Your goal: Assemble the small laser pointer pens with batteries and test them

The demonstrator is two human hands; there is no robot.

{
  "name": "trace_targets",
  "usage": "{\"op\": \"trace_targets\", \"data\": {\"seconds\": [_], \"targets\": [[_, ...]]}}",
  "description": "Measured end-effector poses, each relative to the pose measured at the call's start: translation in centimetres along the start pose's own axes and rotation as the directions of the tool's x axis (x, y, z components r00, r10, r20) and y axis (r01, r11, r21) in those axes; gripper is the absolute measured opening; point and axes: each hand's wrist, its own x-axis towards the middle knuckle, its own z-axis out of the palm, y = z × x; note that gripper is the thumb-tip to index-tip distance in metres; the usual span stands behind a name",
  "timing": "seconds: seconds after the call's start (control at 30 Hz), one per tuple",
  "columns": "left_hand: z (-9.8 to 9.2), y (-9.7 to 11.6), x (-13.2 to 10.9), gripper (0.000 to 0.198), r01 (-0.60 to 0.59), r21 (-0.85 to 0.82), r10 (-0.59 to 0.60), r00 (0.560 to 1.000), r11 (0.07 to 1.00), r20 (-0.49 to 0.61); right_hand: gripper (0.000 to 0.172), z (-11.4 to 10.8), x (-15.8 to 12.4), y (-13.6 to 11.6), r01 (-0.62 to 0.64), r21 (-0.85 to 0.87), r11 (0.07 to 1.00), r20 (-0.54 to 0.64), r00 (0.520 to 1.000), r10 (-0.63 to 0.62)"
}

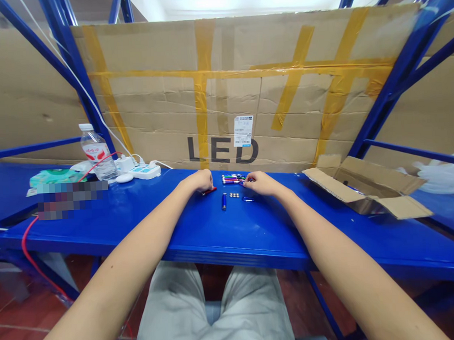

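The curled fingertips of the left hand [201,181] are out of sight, and one end of the red piece [210,190] disappears beneath them. Near the counter's [230,236] back edge, the right hand [258,182] covers part of what lies beside the coloured tubes [230,179]; its grip cannot be made out. The silver discs [234,195] are too small to identify. Toward the counter's right end, the flaps and walls of the carton [329,185] hide most of its contents. Pixelation masks a patch [65,201] near the left end. Print on the white label [243,131] is unreadable. The picture's right edge cuts off blurred plastic [446,176].
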Motion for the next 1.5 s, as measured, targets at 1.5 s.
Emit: {"op": "trace_targets", "data": {"seconds": [1.5], "targets": [[0.2, 1.7, -2.1, 0.015, 0.145, -0.514, 0.069, 0.925, 0.845, 0.374, 0.013, -0.1, -0.5, -0.5, 0.053, -0.015, 0.998, 0.052, 0.997, -0.053]]}}
